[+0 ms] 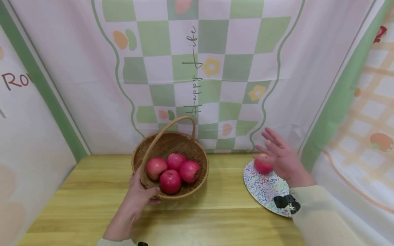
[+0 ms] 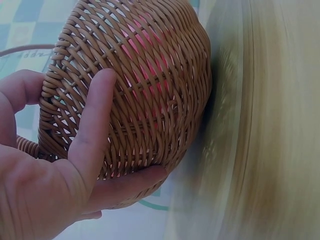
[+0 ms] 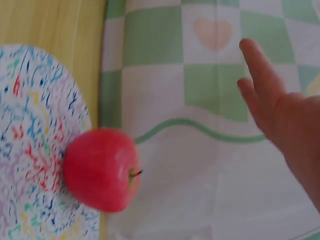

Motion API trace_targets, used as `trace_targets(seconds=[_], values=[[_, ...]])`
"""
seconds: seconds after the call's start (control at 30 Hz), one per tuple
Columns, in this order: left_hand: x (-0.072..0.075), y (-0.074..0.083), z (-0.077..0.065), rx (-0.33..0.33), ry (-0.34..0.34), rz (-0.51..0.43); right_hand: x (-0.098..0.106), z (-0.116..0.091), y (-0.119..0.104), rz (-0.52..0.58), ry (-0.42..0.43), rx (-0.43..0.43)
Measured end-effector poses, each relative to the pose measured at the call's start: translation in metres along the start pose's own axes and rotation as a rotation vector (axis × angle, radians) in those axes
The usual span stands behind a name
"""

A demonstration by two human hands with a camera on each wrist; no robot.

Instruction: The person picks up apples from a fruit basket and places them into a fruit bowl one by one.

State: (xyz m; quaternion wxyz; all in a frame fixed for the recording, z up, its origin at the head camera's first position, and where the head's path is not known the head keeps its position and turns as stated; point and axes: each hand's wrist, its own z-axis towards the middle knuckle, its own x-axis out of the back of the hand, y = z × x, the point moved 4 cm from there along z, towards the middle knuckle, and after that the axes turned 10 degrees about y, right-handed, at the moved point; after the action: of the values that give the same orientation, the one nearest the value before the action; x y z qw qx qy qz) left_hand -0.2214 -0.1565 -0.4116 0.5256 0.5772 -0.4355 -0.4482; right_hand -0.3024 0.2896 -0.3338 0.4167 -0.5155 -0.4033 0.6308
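A round wicker basket (image 1: 184, 142) with a tall arched handle stands on the table, holding several red apples (image 1: 170, 181). At its near left rim, my left hand (image 1: 136, 194) grips the basket, thumb over the rim and fingers spread along the woven outside (image 2: 150, 115). One red apple (image 3: 97, 170) sits stem up near the far edge of a round plate with multicoloured speckles (image 1: 261, 191). Above that apple hovers my right hand (image 1: 283, 162), fingers extended and spread, holding nothing. The right wrist view shows a gap between hand and apple.
The wooden table (image 1: 221, 201) ends at a hanging cloth (image 1: 212, 92) with green checks, just behind basket and plate. More cloth panels (image 1: 40, 147) close off both sides. Bare table lies between basket and plate.
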Motion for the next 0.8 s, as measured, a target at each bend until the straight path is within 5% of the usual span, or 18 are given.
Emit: trace_targets(seconds=[0.13, 0.43, 0.8], values=[[-0.001, -0.001, -0.001, 0.009, 0.006, 0.03, -0.032, -0.005, 0.001, -0.093, -0.138, 0.053], [-0.007, 0.001, -0.005, 0.009, -0.062, 0.097, -0.094, -0.015, 0.011, -0.571, -0.336, 0.25], [-0.011, 0.008, -0.011, -0.022, -0.117, 0.121, -0.144, -0.019, 0.05, -1.027, -0.541, 0.397]])
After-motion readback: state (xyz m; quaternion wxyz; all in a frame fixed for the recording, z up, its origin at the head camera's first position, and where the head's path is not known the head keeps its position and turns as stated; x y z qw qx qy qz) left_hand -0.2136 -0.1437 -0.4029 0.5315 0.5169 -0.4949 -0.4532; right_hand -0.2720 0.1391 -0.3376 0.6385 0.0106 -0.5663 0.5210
